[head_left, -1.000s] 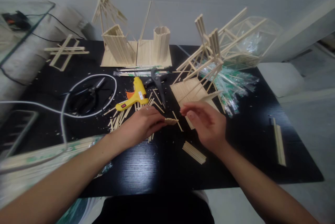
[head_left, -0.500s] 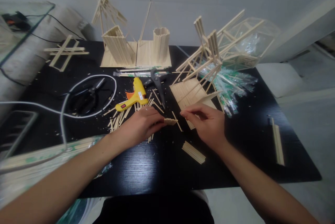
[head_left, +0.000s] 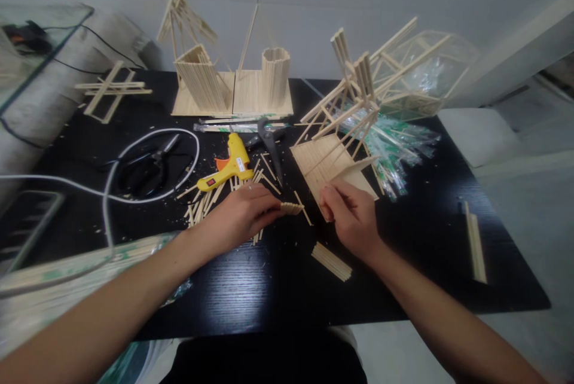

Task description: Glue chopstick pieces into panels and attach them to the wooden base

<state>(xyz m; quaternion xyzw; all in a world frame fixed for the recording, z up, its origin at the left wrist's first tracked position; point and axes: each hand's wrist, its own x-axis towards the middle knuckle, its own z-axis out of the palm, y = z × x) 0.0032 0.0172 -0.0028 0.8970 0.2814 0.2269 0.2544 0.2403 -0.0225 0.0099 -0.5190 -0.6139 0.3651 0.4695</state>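
Observation:
My left hand [head_left: 244,213] pinches one end of a small panel of short wooden sticks [head_left: 292,209] set side by side, held above the table. Curled closed, my right hand [head_left: 352,210] is in front of a flat wooden base [head_left: 320,160] that carries a stick framework. Whatever lies between its fingers is hidden. A second stick panel [head_left: 332,261] rests on the table below my right hand. One loose stick [head_left: 304,207] lies just past the panel in my left hand. Behind my left hand are a yellow glue gun [head_left: 231,162] and a scatter of cut sticks [head_left: 200,207].
Black-handled cutters [head_left: 270,148] and pliers [head_left: 156,162] lie on the black table [head_left: 287,300], with a white cable [head_left: 107,192] looping around the pliers. Stick towers [head_left: 201,82] stand at the back. Plastic wrappers [head_left: 399,151] and a stick bundle [head_left: 476,246] are to the right.
My right hand has moved slightly right and away from the panel, and its fingers have curled in tighter. My left hand stays almost still with the panel.

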